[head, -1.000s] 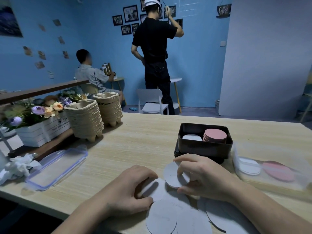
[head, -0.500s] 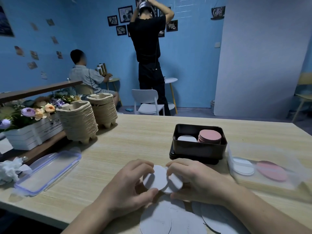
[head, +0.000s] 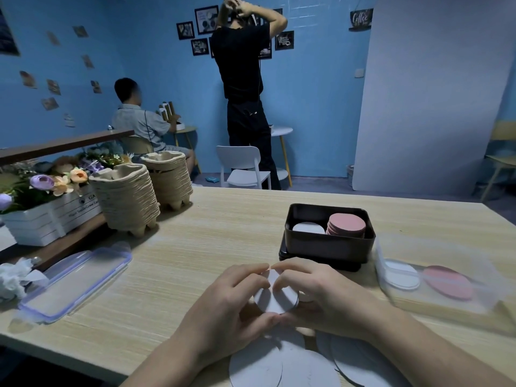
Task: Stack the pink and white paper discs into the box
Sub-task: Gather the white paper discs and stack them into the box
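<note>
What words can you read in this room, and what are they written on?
"Coffee": on the dark hanging sign high on the blue wall.
"GA...": large letters on the white flower box, cut off by the stack of pulp trays.
Smaller print on that box: too blurred to read.
Framed pictures on the wall: some lettering, too small to read.

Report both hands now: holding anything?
Left hand: closed on the small stack of white round paper discs.
Right hand: closed on the same stack, opposite edge.
</note>
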Demonstrator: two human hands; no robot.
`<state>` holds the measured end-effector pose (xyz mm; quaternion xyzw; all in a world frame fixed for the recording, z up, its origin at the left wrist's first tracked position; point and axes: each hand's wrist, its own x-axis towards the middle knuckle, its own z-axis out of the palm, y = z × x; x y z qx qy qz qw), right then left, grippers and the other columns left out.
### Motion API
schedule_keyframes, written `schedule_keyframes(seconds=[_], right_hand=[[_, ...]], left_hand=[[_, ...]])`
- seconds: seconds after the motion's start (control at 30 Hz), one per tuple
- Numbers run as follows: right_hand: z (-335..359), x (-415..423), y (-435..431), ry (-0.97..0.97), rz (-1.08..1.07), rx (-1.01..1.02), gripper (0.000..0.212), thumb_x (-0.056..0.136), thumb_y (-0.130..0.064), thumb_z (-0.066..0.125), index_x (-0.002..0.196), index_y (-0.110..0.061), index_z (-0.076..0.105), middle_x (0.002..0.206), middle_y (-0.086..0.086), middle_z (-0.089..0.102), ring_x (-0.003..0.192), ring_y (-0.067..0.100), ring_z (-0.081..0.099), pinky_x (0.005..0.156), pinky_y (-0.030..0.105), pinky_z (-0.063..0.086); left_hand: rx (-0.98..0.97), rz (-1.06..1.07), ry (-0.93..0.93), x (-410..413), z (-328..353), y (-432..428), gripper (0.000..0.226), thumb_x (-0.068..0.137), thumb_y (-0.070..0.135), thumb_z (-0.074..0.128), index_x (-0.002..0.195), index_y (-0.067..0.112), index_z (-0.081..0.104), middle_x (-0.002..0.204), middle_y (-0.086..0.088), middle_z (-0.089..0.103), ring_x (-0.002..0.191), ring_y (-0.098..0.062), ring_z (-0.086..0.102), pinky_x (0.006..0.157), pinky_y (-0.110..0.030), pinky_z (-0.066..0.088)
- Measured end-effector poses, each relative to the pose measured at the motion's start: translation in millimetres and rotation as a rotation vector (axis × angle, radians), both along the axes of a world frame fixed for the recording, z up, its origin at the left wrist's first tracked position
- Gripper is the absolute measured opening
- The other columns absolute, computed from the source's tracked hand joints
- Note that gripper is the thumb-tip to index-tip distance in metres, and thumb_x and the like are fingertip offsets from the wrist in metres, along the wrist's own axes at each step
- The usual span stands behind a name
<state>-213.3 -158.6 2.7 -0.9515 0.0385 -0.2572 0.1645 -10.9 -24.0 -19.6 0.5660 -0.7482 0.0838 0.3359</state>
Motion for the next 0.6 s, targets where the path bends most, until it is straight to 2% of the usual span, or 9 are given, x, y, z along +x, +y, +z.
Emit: schedule_keyframes(seconds=[0.1, 0.23, 0.37, 0.5, 0.6], right_hand=[[0.9, -2.5, -1.8, 0.01, -0.016, 0.006, 0.028, 0.091, -0.045, 0.071, 0.105, -0.022, 0.063, 0.138, 0.001, 0.057, 0.125, 0.013, 0.056, 0.095, 0.02, 0.048], [-1.1, -3.6, -2.7, 0.029, -0.025, 0.02, 0.028, 0.092, -0.047, 0.072, 0.101, -0.022, 0.064, 0.142, 0.002, 0.056, 0.128, 0.011, 0.055, 0.098, 0.017, 0.046], [1.9, -2.8, -0.8, 0.02, -0.01, 0.016, 0.029, 0.09, -0.047, 0.072, 0.1, -0.02, 0.065, 0.138, 0.002, 0.058, 0.123, 0.011, 0.057, 0.095, 0.013, 0.045], [0.7, -1.9, 0.2, 0.023, 0.002, 0.015, 0.029, 0.087, -0.045, 0.077, 0.099, -0.021, 0.065, 0.136, 0.0, 0.059, 0.122, 0.008, 0.057, 0.094, 0.008, 0.042], [-1.3, -1.7, 1.2, 0.02, 0.015, 0.015, 0.03, 0.087, -0.046, 0.079, 0.097, -0.022, 0.064, 0.136, 0.0, 0.059, 0.12, 0.01, 0.059, 0.092, 0.015, 0.048]], left_hand=[[0.005, 0.006, 0.082, 5.0, 0.0, 5.0, 0.042, 0.088, 0.057, 0.073, 0.117, 0.028, 0.063, 0.14, 0.01, 0.061, 0.132, -0.002, 0.053, 0.103, -0.022, 0.048], [-0.005, -0.027, 0.105, 8.0, -1.3, 4.9, 0.027, 0.086, 0.044, 0.08, 0.103, 0.028, 0.066, 0.135, 0.011, 0.063, 0.129, -0.003, 0.057, 0.097, -0.03, 0.053], [0.002, -0.081, 0.181, 9.6, -2.2, 0.3, 0.023, 0.085, 0.037, 0.084, 0.096, 0.025, 0.069, 0.127, 0.009, 0.065, 0.12, -0.007, 0.063, 0.09, -0.032, 0.056], [0.042, -0.133, 0.198, 9.7, 0.0, -1.6, 0.027, 0.084, 0.037, 0.086, 0.099, 0.023, 0.068, 0.129, 0.01, 0.064, 0.12, -0.009, 0.063, 0.091, -0.026, 0.054], [0.064, -0.132, 0.187, 8.6, 1.8, -1.5, 0.032, 0.08, 0.037, 0.088, 0.099, 0.024, 0.066, 0.128, 0.014, 0.064, 0.118, -0.006, 0.063, 0.091, -0.021, 0.051]])
